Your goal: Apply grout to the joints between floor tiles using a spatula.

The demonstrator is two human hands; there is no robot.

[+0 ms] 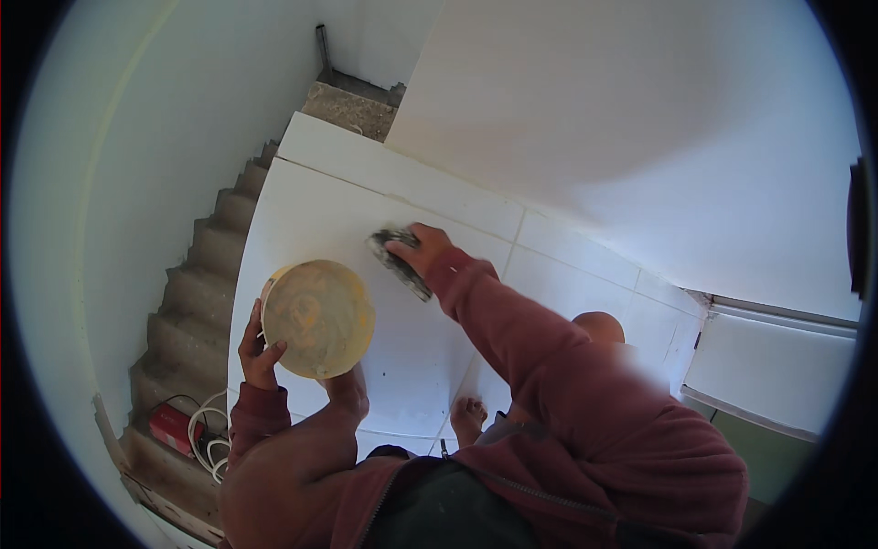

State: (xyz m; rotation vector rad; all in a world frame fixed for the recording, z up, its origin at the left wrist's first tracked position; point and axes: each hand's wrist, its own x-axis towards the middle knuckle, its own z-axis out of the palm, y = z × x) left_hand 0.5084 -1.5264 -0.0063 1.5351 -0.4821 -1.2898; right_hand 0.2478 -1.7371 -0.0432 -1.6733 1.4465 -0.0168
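My left hand [262, 349] is closed on the side of a round yellowish plastic tub [318, 316], thumb over its rim. A greyish-beige residue coats the tub's inside. Farther off and to the right, my right hand [428, 247] grips a flat, elongated dark pad [411, 278] smeared with pale material; its exact kind is unclear. The pad is over the large white floor tiles [329, 215], close to a joint line. Whether it presses on the tile cannot be made out for certain.
Concrete steps [197, 279] drop along the left wall, beside the tile edge. On them sit a red box-like object [174, 430] and a coiled white cable [197, 430]. A white wall [622, 101] rises beyond the tiles. My bare foot [468, 419] rests on the floor.
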